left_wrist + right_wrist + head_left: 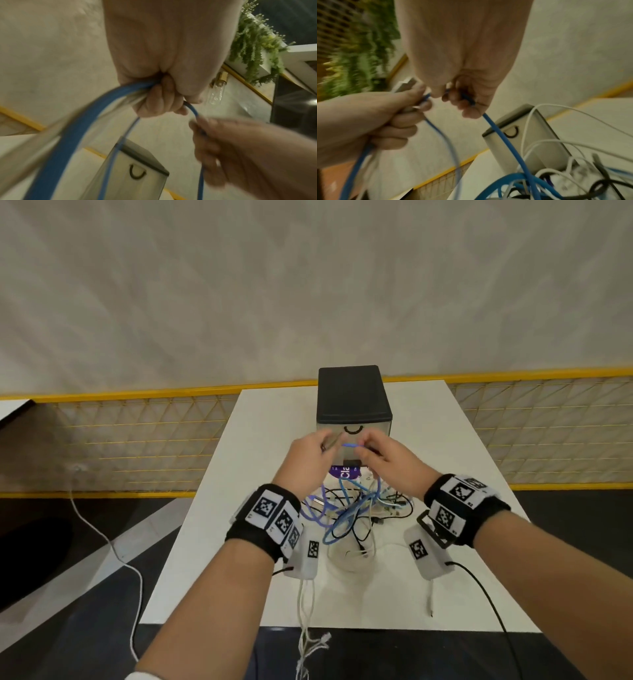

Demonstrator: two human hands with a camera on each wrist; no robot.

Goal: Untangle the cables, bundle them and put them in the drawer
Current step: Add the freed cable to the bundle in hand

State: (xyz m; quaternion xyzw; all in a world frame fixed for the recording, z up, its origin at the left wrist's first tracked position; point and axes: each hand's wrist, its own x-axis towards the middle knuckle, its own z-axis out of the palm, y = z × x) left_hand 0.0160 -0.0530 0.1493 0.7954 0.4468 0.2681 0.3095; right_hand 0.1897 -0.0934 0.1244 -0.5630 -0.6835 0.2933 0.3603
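Note:
A tangle of blue, white and black cables (356, 510) lies on the white table (260, 426) in front of a small drawer unit (352, 402) with a black top and a shut drawer. Both hands are raised above the tangle, close together. My left hand (317, 451) grips a blue cable (72, 129) together with a pale cable, fingers curled round them. My right hand (380, 455) pinches the same blue cable (503, 142) a short way along. A short blue stretch (349, 445) spans between the hands, and the rest hangs down into the tangle (556, 181).
A yellow mesh fence (137, 440) runs behind the table. A white cord (113, 549) trails over the dark floor on the left. White cables (306, 635) hang over the table's near edge. Green plants (254, 40) show in the wrist views.

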